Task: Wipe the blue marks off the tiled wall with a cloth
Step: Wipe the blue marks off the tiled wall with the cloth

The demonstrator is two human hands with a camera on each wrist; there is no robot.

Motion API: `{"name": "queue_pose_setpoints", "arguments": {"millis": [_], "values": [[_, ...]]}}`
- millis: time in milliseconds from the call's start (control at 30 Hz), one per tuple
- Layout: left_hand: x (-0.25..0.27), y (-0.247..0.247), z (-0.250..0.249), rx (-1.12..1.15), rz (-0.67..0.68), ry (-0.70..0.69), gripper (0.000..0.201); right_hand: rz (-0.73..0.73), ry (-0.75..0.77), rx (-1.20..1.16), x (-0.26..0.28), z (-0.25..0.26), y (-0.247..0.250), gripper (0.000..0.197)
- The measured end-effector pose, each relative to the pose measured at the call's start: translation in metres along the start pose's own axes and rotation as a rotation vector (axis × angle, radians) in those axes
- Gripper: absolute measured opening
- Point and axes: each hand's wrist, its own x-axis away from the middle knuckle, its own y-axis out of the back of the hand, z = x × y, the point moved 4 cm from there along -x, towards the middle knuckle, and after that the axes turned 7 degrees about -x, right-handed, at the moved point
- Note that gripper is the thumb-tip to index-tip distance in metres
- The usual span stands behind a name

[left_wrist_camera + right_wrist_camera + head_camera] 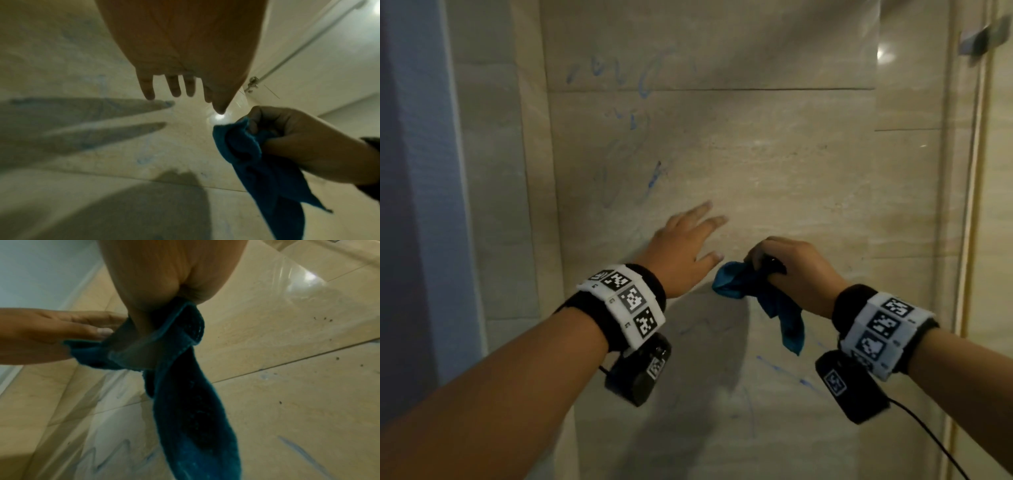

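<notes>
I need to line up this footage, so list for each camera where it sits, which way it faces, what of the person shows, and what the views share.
Head: worn on the head, faces forward and down at the tiled wall and blue marks; both forearms, left hand and right hand show.
Left wrist: looks along the left hand's straight fingers at the wall; the right hand shows beside it.
Right wrist: looks along the right hand down the hanging cloth; the left hand shows at its edge.
Shared: all three show the cloth, wall and both hands.
</notes>
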Motion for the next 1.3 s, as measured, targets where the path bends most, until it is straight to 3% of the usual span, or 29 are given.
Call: {"name": "queue_pose_setpoints", "arguments": {"millis": [100,267,400,533,667,800,933,1000,1133,1300], "values": [[0.006,-0.013,-0.006,0.271,0.060,-0.040,0.048,-0.068,0.023,-0.036,0.006,0.004,0.002,0.036],[0.011,-0.024,-0.011,0.469,0.214,0.012,0.044,-0.147,0.013,-0.053,0.010,0.002,0.004,0.035],[0.013,-0.022,-0.016,0.465,0.187,-0.001,0.039,-0.141,-0.037,0.024,0.011,0.002,0.006,0.030],[0.014,-0.015,-0.011,0.320,0.093,0.006,0.006,-0.058,-0.118,-0.009,0.018,-0.008,0.001,0.026],[0.018,-0.009,0.002,0.154,0.079,0.053,0.016,-0.044,-0.193,-0.047,0.018,-0.019,0.005,0.025],[0.023,-0.006,0.004,0.043,0.204,0.001,0.022,-0.022,-0.200,-0.068,0.014,-0.018,0.008,0.022],[0.023,-0.002,-0.003,0.290,0.176,0.060,0.014,-0.047,-0.169,-0.132,0.005,-0.007,0.009,0.025],[0.022,-0.002,-0.008,0.372,0.164,0.093,0.027,-0.050,-0.159,-0.162,0.002,-0.002,0.008,0.026],[0.020,-0.008,-0.019,0.432,0.225,0.130,0.053,-0.080,-0.116,-0.206,-0.004,0.010,0.008,0.025],[0.021,-0.003,-0.016,0.406,0.169,0.145,0.047,-0.069,-0.102,-0.212,-0.006,0.013,0.012,0.028]]}}
